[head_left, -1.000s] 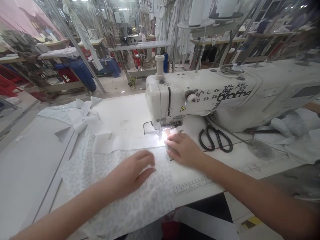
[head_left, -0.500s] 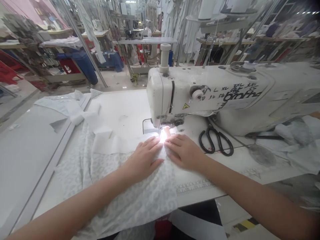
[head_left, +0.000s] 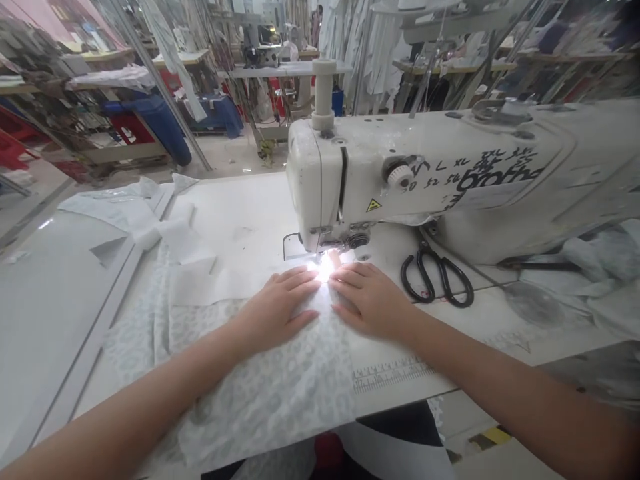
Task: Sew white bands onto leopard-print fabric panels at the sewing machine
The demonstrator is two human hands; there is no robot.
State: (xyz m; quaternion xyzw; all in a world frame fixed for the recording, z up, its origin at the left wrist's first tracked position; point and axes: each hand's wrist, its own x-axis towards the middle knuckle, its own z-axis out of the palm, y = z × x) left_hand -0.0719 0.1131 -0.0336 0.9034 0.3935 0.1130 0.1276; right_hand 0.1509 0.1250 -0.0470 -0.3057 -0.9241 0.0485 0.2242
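A white sewing machine (head_left: 425,177) stands on the white table (head_left: 240,213), its lamp glaring at the needle. A pale patterned fabric (head_left: 260,387) lies under the needle and hangs over the table's front edge. My left hand (head_left: 277,310) rests flat on the fabric just left of the needle, fingers stretched out. Just right of the needle, my right hand (head_left: 367,297) lies flat as well, fingers spread on the fabric's edge. A white strip (head_left: 215,283) runs leftward from the needle under my left fingertips.
Black scissors (head_left: 439,277) lie on the table right of my right hand. White fabric pieces (head_left: 135,210) are piled at the back left, more cloth (head_left: 595,267) at the right. A printed ruler (head_left: 395,370) marks the front edge. Other workstations fill the background.
My left hand came forward from the near fabric up to the needle and flattened beside my right hand. The view has moved slightly closer to the machine.
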